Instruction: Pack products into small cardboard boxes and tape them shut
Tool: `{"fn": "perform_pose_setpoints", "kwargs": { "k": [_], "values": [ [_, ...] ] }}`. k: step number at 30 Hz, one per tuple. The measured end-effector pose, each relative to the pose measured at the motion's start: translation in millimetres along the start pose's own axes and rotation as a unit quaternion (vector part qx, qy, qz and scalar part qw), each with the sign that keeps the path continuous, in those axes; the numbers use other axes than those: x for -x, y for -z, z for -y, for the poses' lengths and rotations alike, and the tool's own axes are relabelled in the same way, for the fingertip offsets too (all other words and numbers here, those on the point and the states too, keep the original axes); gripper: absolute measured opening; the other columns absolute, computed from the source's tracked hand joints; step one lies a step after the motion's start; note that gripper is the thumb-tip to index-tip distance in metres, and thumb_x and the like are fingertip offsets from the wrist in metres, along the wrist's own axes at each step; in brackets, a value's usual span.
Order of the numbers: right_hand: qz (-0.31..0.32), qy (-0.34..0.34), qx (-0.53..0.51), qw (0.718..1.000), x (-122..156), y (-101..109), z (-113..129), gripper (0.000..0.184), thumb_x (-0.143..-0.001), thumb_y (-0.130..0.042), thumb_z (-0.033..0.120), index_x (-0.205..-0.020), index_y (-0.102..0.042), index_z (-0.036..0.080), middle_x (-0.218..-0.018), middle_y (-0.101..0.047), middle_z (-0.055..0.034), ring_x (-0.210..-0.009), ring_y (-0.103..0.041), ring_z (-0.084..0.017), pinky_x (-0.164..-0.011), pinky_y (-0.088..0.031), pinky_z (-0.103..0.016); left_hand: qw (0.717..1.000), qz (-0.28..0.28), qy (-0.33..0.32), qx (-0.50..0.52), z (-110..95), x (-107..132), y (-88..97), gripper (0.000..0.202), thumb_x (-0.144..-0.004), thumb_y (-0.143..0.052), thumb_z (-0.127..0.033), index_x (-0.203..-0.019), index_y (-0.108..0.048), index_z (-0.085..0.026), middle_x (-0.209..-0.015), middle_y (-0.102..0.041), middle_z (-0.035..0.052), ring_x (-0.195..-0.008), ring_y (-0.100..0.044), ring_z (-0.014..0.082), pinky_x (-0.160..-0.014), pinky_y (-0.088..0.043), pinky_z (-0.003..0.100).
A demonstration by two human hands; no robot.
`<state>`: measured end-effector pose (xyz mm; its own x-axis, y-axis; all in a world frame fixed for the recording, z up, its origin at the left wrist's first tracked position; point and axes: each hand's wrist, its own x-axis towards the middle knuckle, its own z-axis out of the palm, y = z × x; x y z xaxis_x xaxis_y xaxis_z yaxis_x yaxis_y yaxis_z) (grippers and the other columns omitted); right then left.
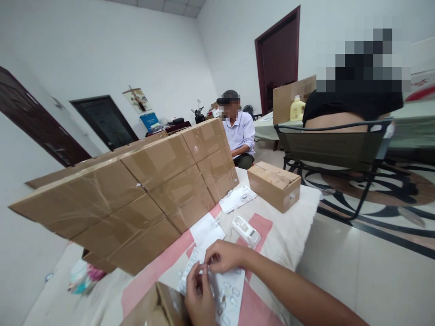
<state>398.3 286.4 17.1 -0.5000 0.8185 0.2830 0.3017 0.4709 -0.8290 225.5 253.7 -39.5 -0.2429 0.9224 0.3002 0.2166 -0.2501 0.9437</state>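
Left hand: ours [200, 294] comes up from the bottom edge, fingers bent, thumb and forefinger drawn close to the other hand's tips.
Right hand: ours [220, 257] reaches in from the right, its fingers curled into a loose round pinch; the tips of both hands meet, and we cannot tell what, if anything, they grasp.
Sheet: thin white paper [233, 294] lies flat directly under our hands, its face marked with rounded, loop-like shapes.
Paper: a plain, smooth white piece [207, 231] lies just beyond our fingers, beside the cartons.
Car: a glossy white, car-shaped thing [246, 231] with curved edges sits beyond our right wrist.
Cloth: soft and wrinkled, off-white with pink patches [263, 226], it spreads under everything we handle.
Cartons: brown cardboard blocks [180, 194], squarely stacked into a wall, shiny with clear tape.
Box: an oblong cardboard one [274, 185], its top seam rough, rests near the cloth's far edge.
Near box: brown, creased cardboard [152, 308] stands beside our left hand.
Chair: dark fabric stretched on a thin tubular frame [326, 147], with a person in black [353, 102] seated in it.
Jug: pale yellow and rounded [297, 108], before upright cardboard.
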Motion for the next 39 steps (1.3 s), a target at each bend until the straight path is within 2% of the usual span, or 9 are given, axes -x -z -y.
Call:
{"fn": "perform_pose_setpoints", "kwargs": {
  "k": [7,12,17,19,22,24,27,34,39],
  "values": [
    [-0.018,-0.046,-0.092,0.995,-2,-4,-6,0.021,-0.077,-0.071,0.020,-0.096,-0.080,0.013,-0.072,-0.067,0.0010,-0.065,-0.054,-0.009,-0.061,-0.041,-0.018,0.999,-0.017,-0.032,0.004,-3,2,2.4,0.055,-0.081,-0.068,-0.061,-0.112,-0.065,-0.016,-0.105,-0.075,0.0142,-0.094,-0.071,0.0249,-0.081,-0.056,0.035],
    [-0.050,-0.055,-0.097,0.993,-4,-2,-3,0.012,-0.079,-0.070,0.016,-0.087,-0.078,0.011,-0.075,-0.070,-0.0004,-0.070,-0.058,-0.011,-0.065,-0.044,-0.019,0.997,-0.012,-0.066,-0.023,-8,1,3.7,0.055,-0.084,-0.066,-0.056,-0.121,-0.065,-0.016,-0.101,-0.073,0.0109,-0.073,-0.064,0.0175,-0.065,-0.053,0.030],
    [-0.032,-0.022,-0.051,0.998,-4,0,-3,0.012,-0.082,-0.069,0.014,-0.089,-0.078,0.011,-0.081,-0.074,-0.0034,-0.076,-0.063,-0.013,-0.073,-0.046,-0.021,0.998,-0.001,-0.059,-0.025,-14,2,3.8,0.058,-0.086,-0.064,-0.056,-0.126,-0.061,-0.015,-0.089,-0.068,0.0070,-0.071,-0.062,0.0168,-0.065,-0.052,0.029],
    [-0.014,-0.011,-0.034,0.999,-4,-2,-5,0.013,-0.082,-0.068,0.013,-0.091,-0.078,0.011,-0.082,-0.074,-0.0032,-0.076,-0.063,-0.013,-0.073,-0.046,-0.020,0.998,-0.001,-0.050,-0.034,-14,1,2.9,0.058,-0.083,-0.065,-0.060,-0.119,-0.063,-0.015,-0.088,-0.068,0.0069,-0.070,-0.062,0.0175,-0.064,-0.052,0.030],
    [0.003,0.005,0.001,1.000,-3,-7,-9,0.017,-0.081,-0.067,0.013,-0.094,-0.078,0.012,-0.081,-0.073,-0.0016,-0.071,-0.060,-0.011,-0.069,-0.045,-0.019,0.996,0.008,-0.063,-0.064,-12,-2,2.3,0.054,-0.080,-0.064,-0.068,-0.095,-0.069,-0.017,-0.088,-0.070,0.0091,-0.074,-0.064,0.0209,-0.066,-0.051,0.032],
    [0.004,0.016,0.012,1.000,-3,-9,-11,0.017,-0.083,-0.066,0.016,-0.095,-0.078,0.013,-0.080,-0.071,-0.0009,-0.069,-0.058,-0.010,-0.067,-0.044,-0.019,0.994,0.011,-0.070,-0.077,-11,-4,2.8,0.054,-0.080,-0.061,-0.071,-0.085,-0.070,-0.018,-0.086,-0.071,0.0096,-0.076,-0.064,0.0227,-0.068,-0.051,0.034],
    [0.001,0.012,0.002,1.000,-3,-9,-9,0.017,-0.084,-0.067,0.019,-0.095,-0.078,0.012,-0.078,-0.070,-0.0008,-0.068,-0.057,-0.010,-0.066,-0.043,-0.019,0.995,0.004,-0.059,-0.079,-13,-5,4.0,0.057,-0.080,-0.059,-0.074,-0.084,-0.071,-0.018,-0.083,-0.072,0.0092,-0.076,-0.064,0.0234,-0.067,-0.051,0.034],
    [-0.028,-0.014,-0.047,0.998,-4,-12,-2,0.021,-0.082,-0.066,0.013,-0.098,-0.079,0.012,-0.075,-0.068,-0.0001,-0.067,-0.056,-0.010,-0.064,-0.042,-0.019,0.996,-0.024,-0.053,-0.065,-15,-2,4.7,0.059,-0.079,-0.060,-0.075,-0.086,-0.071,-0.018,-0.085,-0.073,0.0094,-0.077,-0.066,0.0238,-0.073,-0.052,0.036],
    [-0.037,-0.067,-0.118,0.990,-4,-15,-4,0.045,-0.080,-0.073,0.021,-0.124,-0.071,0.013,-0.076,-0.069,0.0010,-0.066,-0.059,-0.010,-0.068,-0.047,-0.021,0.996,-0.035,-0.064,-0.058,-14,-2,6.4,0.053,-0.082,-0.060,-0.069,-0.087,-0.071,-0.017,-0.085,-0.073,0.0097,-0.077,-0.065,0.0232,-0.072,-0.052,0.035]
  ]
}}
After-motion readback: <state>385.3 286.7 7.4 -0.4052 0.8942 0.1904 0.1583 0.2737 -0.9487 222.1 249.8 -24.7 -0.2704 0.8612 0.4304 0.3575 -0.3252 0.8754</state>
